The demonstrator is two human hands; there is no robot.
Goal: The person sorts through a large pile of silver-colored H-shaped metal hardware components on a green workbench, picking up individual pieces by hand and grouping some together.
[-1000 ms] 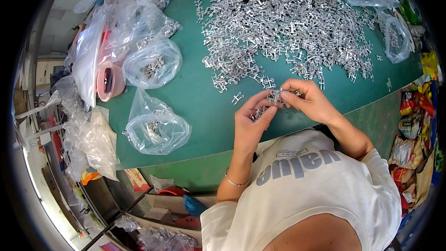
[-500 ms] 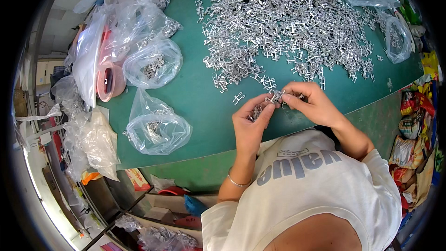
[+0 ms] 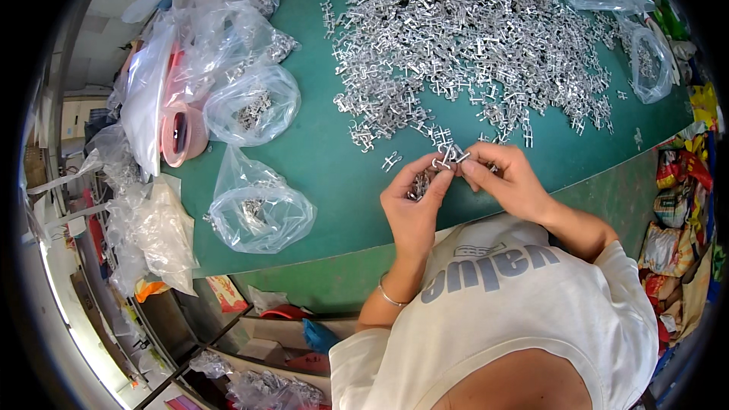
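At nine o'clock, off the table's left edge, crumpled clear plastic bags (image 3: pixel 156 231) hang in a loose heap; just right of them, at about ten o'clock, a pink tape roll (image 3: pixel 181 134) lies on its side, half covered by a tall clear bag (image 3: pixel 148 95); beside it a round clear bag (image 3: pixel 252 106) holds a small clump of metal parts, and below that, at eight o'clock from the centre, a second tied bag (image 3: pixel 258 212) rests on the green table (image 3: pixel 334 175) with a few more parts inside.

The left hand (image 3: pixel 414 205), near the centre, is curled shut around a handful of small silver metal clips (image 3: pixel 419 182), its thumb and forefinger tips raised toward the other hand; a thin bracelet (image 3: pixel 391 298) sits on its wrist. Between the two hands, just above the fingertips, one silver clip (image 3: pixel 448 158) is pinched from both sides; exactly how each fingertip meets it is too small to tell. The right hand (image 3: pixel 510 181), at about three o'clock of that clip, has its fingers bent close together, thumb and forefinger closed on the piece.

From twelve to two o'clock a big heap of loose silver clips (image 3: pixel 471 38) spreads across the table, its near edge just beyond the hands; a stray clip (image 3: pixel 391 161) lies alone at its lower left; at two o'clock another clear bag (image 3: pixel 649 61) stands near the table's right edge.
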